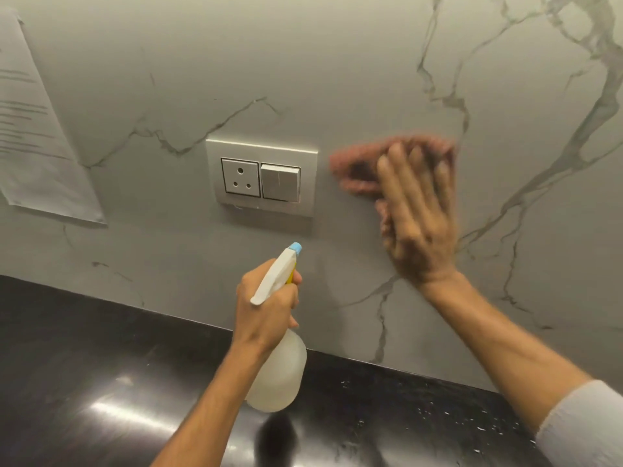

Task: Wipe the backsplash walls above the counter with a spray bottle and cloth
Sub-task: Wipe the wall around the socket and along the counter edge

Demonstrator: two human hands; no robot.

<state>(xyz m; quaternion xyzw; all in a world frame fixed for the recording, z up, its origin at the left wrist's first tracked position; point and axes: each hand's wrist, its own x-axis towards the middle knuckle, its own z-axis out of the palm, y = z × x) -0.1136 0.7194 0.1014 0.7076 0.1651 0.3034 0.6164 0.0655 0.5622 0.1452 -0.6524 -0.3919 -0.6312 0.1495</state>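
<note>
Wiping step: right hand (416,217), fingers spread flat, pressing cloth (357,170) against wall (303,62). Left hand (266,305) gripping spray bottle (278,375). Next probably needing care beside socket (262,176).

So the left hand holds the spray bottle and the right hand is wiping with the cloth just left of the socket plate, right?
Not quite. In the head view the cloth under the right hand is just right of the socket plate, not left. The left hand does hold the spray bottle.
</note>
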